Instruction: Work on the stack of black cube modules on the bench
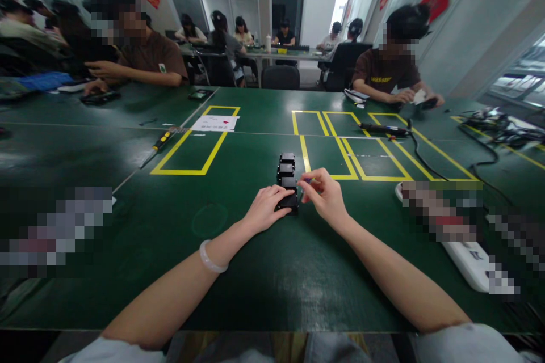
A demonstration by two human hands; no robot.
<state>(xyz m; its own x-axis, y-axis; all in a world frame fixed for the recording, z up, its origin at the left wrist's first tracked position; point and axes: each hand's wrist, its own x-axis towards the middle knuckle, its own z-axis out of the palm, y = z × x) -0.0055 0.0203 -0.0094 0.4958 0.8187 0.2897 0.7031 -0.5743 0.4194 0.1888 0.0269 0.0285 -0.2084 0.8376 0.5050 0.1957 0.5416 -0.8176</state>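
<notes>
Several small black blocks [287, 169] stand in a row on the green table [255, 272], running away from me. My left hand [266, 208] lies against the nearest block from the left, its thumb and fingers gripping it. At the right side of the row, my right hand [324, 195] is pinched close to the blocks. Something small and bluish shows between its fingertips, too small to name. Part of the nearest blocks is covered by my left fingers.
Yellow tape rectangles [179, 172] mark the table beyond. A screwdriver [162, 140] and a paper [215, 123] lie left; a black corded tool [383, 129] and a white device [466, 261] lie right. Two people [149, 59] [385, 71] work across the table.
</notes>
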